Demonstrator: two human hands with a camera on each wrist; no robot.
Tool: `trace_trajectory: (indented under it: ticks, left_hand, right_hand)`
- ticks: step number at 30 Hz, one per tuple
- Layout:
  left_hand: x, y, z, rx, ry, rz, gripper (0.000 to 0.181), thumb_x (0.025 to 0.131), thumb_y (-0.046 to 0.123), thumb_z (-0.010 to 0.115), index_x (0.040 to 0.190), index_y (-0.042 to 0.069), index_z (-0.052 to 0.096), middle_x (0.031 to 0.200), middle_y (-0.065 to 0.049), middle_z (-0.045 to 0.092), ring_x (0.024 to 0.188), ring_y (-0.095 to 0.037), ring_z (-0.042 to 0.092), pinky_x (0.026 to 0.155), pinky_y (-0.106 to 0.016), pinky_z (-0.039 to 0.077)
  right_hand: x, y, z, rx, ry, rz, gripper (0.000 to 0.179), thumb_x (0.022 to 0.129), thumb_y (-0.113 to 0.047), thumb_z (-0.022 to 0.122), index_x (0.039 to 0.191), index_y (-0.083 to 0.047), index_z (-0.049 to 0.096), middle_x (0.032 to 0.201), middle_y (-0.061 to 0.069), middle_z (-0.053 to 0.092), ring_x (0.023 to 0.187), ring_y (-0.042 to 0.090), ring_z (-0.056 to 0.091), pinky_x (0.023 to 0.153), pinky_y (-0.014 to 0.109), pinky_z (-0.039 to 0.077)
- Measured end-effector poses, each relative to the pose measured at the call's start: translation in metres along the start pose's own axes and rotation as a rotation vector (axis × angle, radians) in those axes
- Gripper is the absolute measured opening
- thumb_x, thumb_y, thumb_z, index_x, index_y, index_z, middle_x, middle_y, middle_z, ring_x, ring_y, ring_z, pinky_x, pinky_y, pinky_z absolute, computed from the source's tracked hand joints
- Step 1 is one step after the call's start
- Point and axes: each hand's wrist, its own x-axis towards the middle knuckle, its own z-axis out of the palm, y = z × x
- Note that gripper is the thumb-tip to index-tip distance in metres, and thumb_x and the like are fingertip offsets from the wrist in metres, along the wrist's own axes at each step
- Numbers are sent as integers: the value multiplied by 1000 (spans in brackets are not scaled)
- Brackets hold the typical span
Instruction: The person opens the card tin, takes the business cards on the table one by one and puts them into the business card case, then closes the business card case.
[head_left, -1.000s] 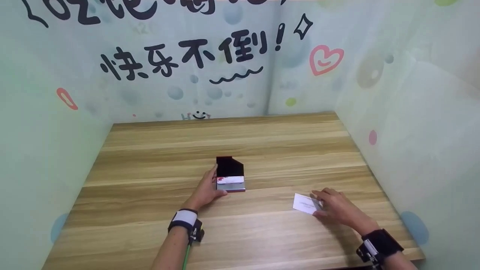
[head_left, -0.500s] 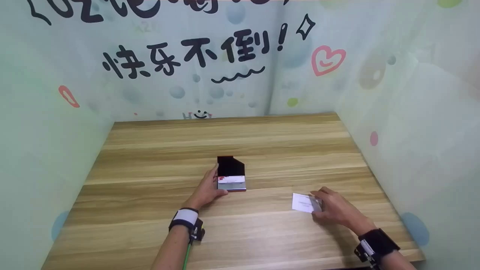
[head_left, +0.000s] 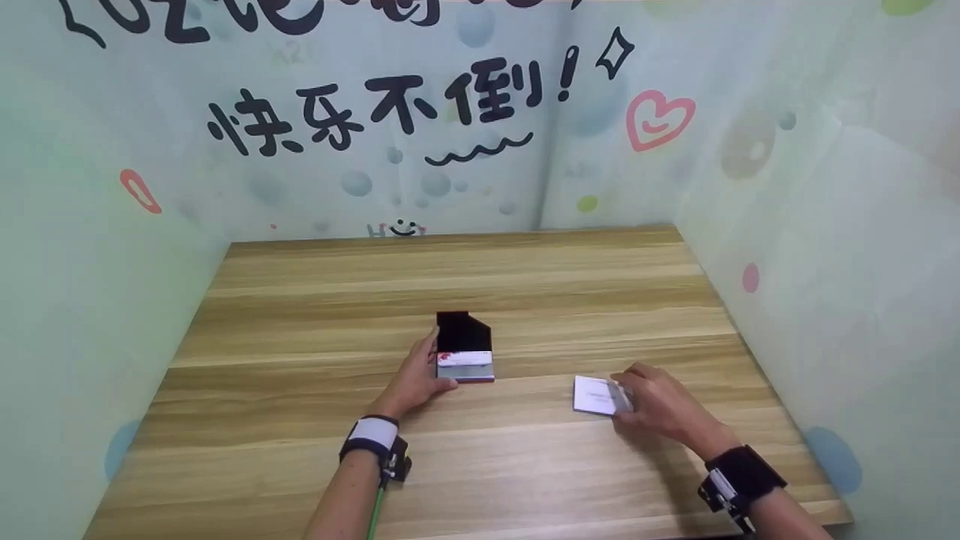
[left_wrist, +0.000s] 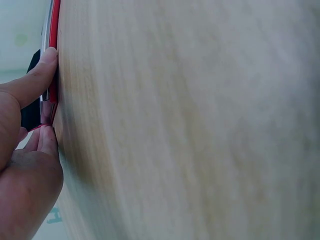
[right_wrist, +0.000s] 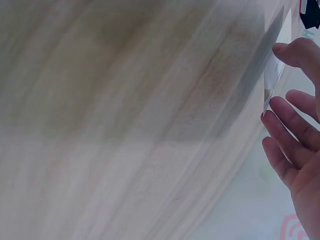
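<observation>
An open business card case (head_left: 465, 331) with a black inner lid lies on the table. White cards (head_left: 464, 359) with a red print sit in its near half. My left hand (head_left: 411, 382) grips the case by its left side, thumb along the near edge; in the left wrist view the thumb (left_wrist: 40, 75) presses the case's red-edged side. To the right, my right hand (head_left: 664, 401) pinches a white business card (head_left: 595, 395) by its right end. The right wrist view shows this card (right_wrist: 272, 70) between thumb and fingers, just above the tabletop, with a shadow beside it.
The wood-grain table (head_left: 337, 300) is bounded by a printed back wall (head_left: 300, 195) and pale side walls. Both wrists wear strapped cameras, and a green cable (head_left: 375, 514) runs along the left forearm.
My right hand has moved a little left and farther from me with the card, which now lies straighter to the table. My left hand and the card case stay in place.
</observation>
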Motion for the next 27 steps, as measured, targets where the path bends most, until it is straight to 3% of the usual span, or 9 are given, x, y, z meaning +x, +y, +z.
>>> trace_trajectory:
  ticks: [8,18,27]
  left_hand:
    - [1,-2,1,-13,-2,-9,101,78,-1,80,158,-4,17,156,-37,25,139,-51,41,120,-54,35]
    - [3,-2,0,-12,-1,-48,102,79,1,80,159,2,18,157,-32,28,140,-47,41,122,-51,34]
    - [1,-1,1,11,1,-52,103,78,2,81,159,2,17,157,-32,27,140,-47,42,122,-52,33]
  right_hand:
    - [12,-3,1,17,40,-66,49,66,-16,87,109,2,72,95,12,68,81,22,65,70,36,61]
    - [31,-7,10,2,156,-134,43,63,-11,86,101,2,73,92,12,67,78,23,65,65,34,59]
    - [49,-14,12,25,148,-123,45,65,-13,88,104,3,73,96,13,68,84,26,68,73,38,62]
